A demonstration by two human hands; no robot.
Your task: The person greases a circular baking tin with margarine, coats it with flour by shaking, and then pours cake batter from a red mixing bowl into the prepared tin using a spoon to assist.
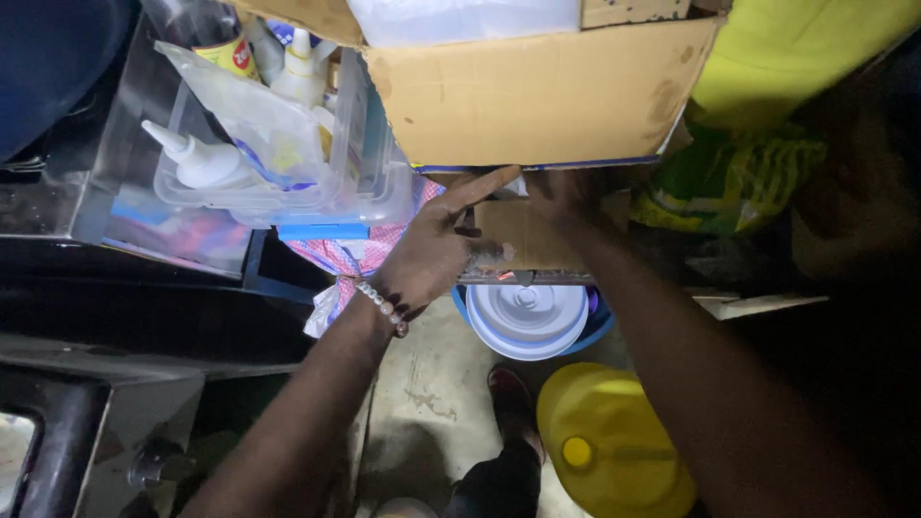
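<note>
My left hand (436, 251), with a bead bracelet on its wrist, reaches under a large brown cardboard box (537, 91). Its index finger points up along the box's lower edge while the other fingers curl against a smaller brown box (523, 238) beneath. My right hand (556, 197) is pushed into the dark gap under the large box, on top of the smaller one; its fingers are mostly hidden in shadow. Whether either hand truly grips the smaller box cannot be told.
A clear plastic bin (278, 163) of white glue bottles stands at the left on a glass case. Below sit a white lid on a blue bucket (528, 317) and a yellow jerrycan (614, 446). Green and yellow bags (729, 182) lie at the right. My shoe (508, 398) is on the floor.
</note>
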